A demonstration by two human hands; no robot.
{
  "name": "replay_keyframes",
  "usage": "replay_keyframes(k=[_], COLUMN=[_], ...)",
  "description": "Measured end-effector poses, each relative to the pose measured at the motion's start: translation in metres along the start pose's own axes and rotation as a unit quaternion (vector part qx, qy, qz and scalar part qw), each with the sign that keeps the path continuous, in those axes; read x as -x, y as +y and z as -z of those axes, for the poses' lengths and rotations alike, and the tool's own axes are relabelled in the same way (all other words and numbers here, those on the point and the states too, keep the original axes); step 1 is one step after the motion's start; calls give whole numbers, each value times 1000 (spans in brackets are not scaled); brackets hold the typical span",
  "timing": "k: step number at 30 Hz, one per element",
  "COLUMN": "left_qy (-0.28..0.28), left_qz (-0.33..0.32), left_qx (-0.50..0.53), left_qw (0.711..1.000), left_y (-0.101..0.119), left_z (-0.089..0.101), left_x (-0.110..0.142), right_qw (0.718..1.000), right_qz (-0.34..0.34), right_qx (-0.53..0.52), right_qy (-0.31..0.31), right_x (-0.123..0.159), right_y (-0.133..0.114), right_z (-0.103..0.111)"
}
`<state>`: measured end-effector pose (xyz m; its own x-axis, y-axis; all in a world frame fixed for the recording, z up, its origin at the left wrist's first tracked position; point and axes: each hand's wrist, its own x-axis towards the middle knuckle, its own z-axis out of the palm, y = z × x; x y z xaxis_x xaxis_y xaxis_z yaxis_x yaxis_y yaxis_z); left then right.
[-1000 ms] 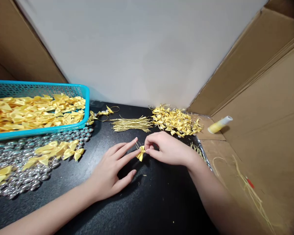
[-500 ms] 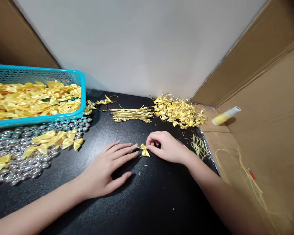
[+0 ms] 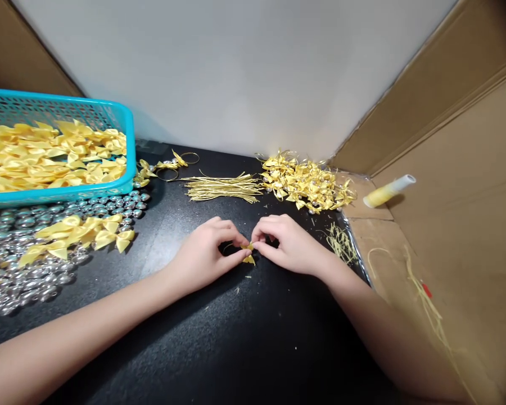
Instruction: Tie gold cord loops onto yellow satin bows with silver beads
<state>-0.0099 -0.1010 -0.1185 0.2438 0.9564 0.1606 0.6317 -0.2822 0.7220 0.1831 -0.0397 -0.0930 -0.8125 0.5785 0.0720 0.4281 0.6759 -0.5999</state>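
Note:
A small yellow ribbon bow (image 3: 248, 253) sits just above the black tabletop (image 3: 219, 337), pinched from both sides. My left hand (image 3: 206, 253) is curled with fingertips closed on the bow's left side. My right hand (image 3: 284, 242) is curled with thumb and finger closed on its right side. A thin gold wire loops at the bow; its ends are hidden by my fingers. Behind my hands lies a bundle of gold wires (image 3: 221, 187).
A blue basket (image 3: 129, 146) full of yellow bows stands at the back left. Silver beads (image 3: 25, 281) with loose bows (image 3: 84, 233) lie in front of it. A heap of finished bows (image 3: 307, 183) lies back right. Cardboard walls, a yellow tube (image 3: 388, 191).
My left hand, flat with fingers stretched out before, has curled and closed on the bow. The view has tilted, so the basket and heaps sit higher in frame.

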Motion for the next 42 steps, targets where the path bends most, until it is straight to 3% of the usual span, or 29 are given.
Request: replay_keyframes(k=[4, 12, 21, 26, 31, 34, 37, 40, 42], left_qy=[-14, -48, -46, -25, -37, -51, -46, -50, -55], left_qz=[19, 22, 48, 28, 91, 102, 101, 104, 108], left_qx=[29, -13, 7, 33, 91, 112, 99, 76, 65], left_qw=[999, 999, 998, 999, 991, 987, 989, 990, 990], left_y=[-4, -5, -7, -5, -4, -6, -7, -5, -3], left_z=[-3, -3, -9, -9, -12, -15, -16, -15, -16], left_x=[-8, -9, -5, -9, -12, -12, -12, -12, -13], right_qw=[1000, 1000, 995, 988, 977, 959, 918, 875, 863], right_qz=[-1, -22, -42, -59, -92, -126, -152, -149, -133], right_qx=[1, -11, -87, -135, -178, -239, -360, -458, -485], right_qy=[3, -1, 26, 42, 70, 83, 63, 45, 48], right_x=[-1, -5, -5, -4, -4, -5, -6, -8, -10], right_y=[2, 8, 10, 9, 9, 12, 18, 25, 28], right_z=[-1, -1, -6, -3, 4, 6, 1, -7, -13])
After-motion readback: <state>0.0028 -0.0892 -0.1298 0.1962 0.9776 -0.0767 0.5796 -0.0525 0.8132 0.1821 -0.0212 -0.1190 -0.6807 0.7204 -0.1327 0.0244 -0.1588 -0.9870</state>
